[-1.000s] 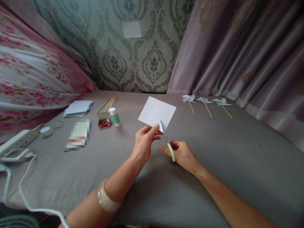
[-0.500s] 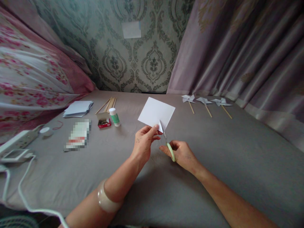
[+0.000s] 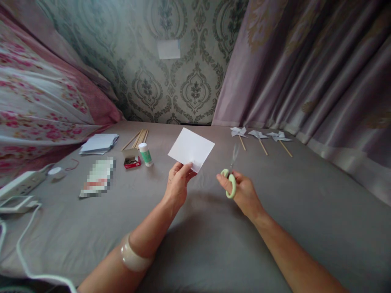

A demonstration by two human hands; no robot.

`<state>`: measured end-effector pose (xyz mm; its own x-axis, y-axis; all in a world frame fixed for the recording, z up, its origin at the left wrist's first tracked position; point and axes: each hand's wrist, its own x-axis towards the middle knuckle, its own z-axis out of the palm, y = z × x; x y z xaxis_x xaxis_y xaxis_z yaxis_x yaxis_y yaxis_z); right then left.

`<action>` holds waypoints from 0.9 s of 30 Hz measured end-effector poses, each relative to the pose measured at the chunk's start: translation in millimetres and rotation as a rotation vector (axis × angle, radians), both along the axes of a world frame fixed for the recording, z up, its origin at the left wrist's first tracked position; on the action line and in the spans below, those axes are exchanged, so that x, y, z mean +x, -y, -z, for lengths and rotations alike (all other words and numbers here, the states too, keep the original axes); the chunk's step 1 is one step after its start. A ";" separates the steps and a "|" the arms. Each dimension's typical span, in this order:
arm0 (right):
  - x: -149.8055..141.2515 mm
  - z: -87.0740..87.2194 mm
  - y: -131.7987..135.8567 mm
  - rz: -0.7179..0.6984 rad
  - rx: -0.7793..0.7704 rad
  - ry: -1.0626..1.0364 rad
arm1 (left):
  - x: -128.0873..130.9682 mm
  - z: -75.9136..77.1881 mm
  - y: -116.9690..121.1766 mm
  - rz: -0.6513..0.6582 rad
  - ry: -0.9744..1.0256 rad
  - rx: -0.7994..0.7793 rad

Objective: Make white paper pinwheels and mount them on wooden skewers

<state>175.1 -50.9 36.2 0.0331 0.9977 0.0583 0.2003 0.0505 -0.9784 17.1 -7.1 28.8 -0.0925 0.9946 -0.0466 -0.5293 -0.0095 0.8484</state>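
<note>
A white sheet of paper (image 3: 192, 145) is pinched at its lower corner by my left hand (image 3: 177, 183), thumb on top and fingers beneath. My right hand (image 3: 244, 191) grips the pale green handles of a pair of scissors (image 3: 231, 179). Their blades point up and away, slightly blurred, apart from the paper's right edge. Whether the paper has a slit near the held corner is hard to make out.
Three paper pinwheels on sticks (image 3: 259, 140) lie at the back right. To the left are a paper stack (image 3: 98, 143), wooden sticks (image 3: 139, 138), a glue stick (image 3: 145, 155), a red box of small metal pieces (image 3: 132, 160), a pixelated packet (image 3: 98, 178) and a power strip (image 3: 23, 183).
The scissors have come out of the paper and moved right with my right hand. My left hand and the paper have shifted a little left. The view has tilted slightly upward.
</note>
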 end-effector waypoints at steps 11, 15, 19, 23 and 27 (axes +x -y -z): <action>46.5 -4.2 -29.5 0.197 0.116 -0.282 | 9.3 0.6 8.1 0.325 -0.207 -0.014; 54.9 -7.2 -31.1 0.138 0.103 -0.312 | 9.4 4.6 7.6 0.352 -0.274 0.018; 53.9 -7.6 -30.1 0.105 0.093 -0.301 | 9.4 6.8 7.1 0.382 -0.299 0.028; 49.2 -5.1 -29.7 0.165 0.040 -0.248 | 9.5 7.8 6.9 0.387 -0.291 0.024; 47.1 -3.4 -30.2 0.188 0.008 -0.242 | 9.1 7.0 6.7 0.352 -0.288 0.022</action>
<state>222.2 -20.8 39.5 0.2309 0.9724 0.0340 -0.0320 0.0425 -0.9986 26.2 -13.8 21.8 0.2456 0.9682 -0.0467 -0.2460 0.1089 0.9631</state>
